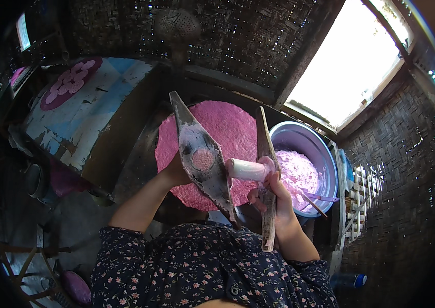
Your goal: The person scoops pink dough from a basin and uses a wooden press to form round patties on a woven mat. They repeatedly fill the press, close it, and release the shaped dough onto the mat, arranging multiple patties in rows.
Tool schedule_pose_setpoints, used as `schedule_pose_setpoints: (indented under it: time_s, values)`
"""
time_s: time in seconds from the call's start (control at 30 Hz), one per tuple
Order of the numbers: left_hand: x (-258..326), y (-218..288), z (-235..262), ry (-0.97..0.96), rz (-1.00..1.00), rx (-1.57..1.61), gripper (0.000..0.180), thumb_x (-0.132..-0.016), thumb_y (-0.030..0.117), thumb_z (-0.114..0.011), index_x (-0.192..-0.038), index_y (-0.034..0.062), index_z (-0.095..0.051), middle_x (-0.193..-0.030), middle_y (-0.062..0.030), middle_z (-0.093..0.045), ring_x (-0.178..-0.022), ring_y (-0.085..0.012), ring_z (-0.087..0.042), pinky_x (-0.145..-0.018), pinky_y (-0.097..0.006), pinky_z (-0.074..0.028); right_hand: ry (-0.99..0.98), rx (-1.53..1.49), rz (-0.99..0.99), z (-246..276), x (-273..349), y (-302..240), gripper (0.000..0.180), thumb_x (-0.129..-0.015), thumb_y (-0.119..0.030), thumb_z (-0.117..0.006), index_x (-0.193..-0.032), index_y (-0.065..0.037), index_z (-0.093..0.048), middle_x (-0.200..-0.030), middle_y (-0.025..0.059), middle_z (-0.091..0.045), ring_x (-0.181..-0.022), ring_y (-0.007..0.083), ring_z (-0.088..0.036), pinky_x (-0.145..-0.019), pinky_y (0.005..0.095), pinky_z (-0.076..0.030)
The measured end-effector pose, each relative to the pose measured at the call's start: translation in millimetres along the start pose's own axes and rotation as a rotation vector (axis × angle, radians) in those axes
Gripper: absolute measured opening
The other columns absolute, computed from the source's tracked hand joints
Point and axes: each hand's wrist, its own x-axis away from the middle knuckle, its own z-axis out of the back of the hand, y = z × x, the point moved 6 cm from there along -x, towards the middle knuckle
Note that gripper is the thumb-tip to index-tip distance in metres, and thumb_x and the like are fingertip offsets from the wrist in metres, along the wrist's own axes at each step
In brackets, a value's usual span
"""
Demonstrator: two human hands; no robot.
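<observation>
My left hand (176, 172) is wrapped around the underside of a wooden paddle (202, 156), its flat face smeared with pink batter, held above the round pink sheet (222, 138). My right hand (274, 197) is clenched on a long wooden stick (267, 169) and a white roller (246, 169) whose end touches the paddle. Just beside my right hand stands 1 basin (325, 154) of pink batter.
</observation>
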Motion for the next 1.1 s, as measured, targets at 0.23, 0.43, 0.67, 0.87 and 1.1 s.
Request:
schedule_pose_setpoints:
  time_s: [0.23,0.43,0.67,0.87,1.1]
  values:
    - [11,-3,3,0.009,0.14,0.214,0.05,-0.072,0.008,-0.076,-0.116,0.0054,-0.052,-0.111,-0.0051,-0.057,-0.101,-0.0153,-0.055,-0.091,-0.032,-0.046,-0.001,0.096,0.117,1,-2,-22,0.048,-0.094,-0.039,-0.047,-0.131,-0.01,-0.035,-0.107,0.0117,-0.056,-0.056,0.02,-0.061,-0.039,0.0212,-0.041]
    - [2,14,-2,0.035,-0.005,0.014,0.052,-0.07,0.008,-0.078,-0.115,0.0048,-0.052,-0.109,-0.0062,-0.058,-0.099,-0.0153,-0.056,-0.089,-0.032,-0.047,-0.048,0.284,0.134,-19,3,-26,0.067,-0.092,-0.044,-0.051,-0.141,-0.009,-0.021,-0.109,0.0161,-0.056,-0.058,0.0171,-0.06,-0.039,0.0179,-0.039]
    - [-6,59,-15,0.146,-0.211,-0.781,0.032,-0.065,0.028,-0.072,-0.09,0.0089,-0.066,-0.09,-0.0106,-0.065,-0.089,-0.0295,-0.062,-0.091,-0.043,-0.044,-0.17,0.98,0.469,-53,-4,-48,0.097,-0.079,-0.021,-0.07,-0.147,-0.011,-0.002,-0.126,0.0199,-0.044,-0.078,0.022,-0.06,-0.057,0.0245,-0.047]
    - [-13,77,-26,0.129,-0.331,-0.864,0.032,-0.06,0.026,-0.073,-0.086,0.0082,-0.066,-0.085,-0.0102,-0.065,-0.082,-0.0298,-0.063,-0.086,-0.043,-0.046,-0.228,1.705,0.817,-86,15,-47,0.097,-0.065,-0.022,-0.081,-0.142,-0.005,-0.024,-0.125,0.0268,-0.041,-0.096,0.0427,-0.058,-0.074,0.042,-0.052]
    - [-28,56,-24,0.169,-0.351,-0.738,0.045,-0.061,0.033,-0.078,-0.096,0.0081,-0.064,-0.09,-0.0107,-0.065,-0.083,-0.029,-0.065,-0.074,-0.038,-0.051,-0.241,1.72,0.581,-75,-9,-46,0.102,-0.061,-0.015,-0.082,-0.143,-0.007,-0.022,-0.128,0.0227,-0.039,-0.112,0.0386,-0.049,-0.088,0.042,-0.046]
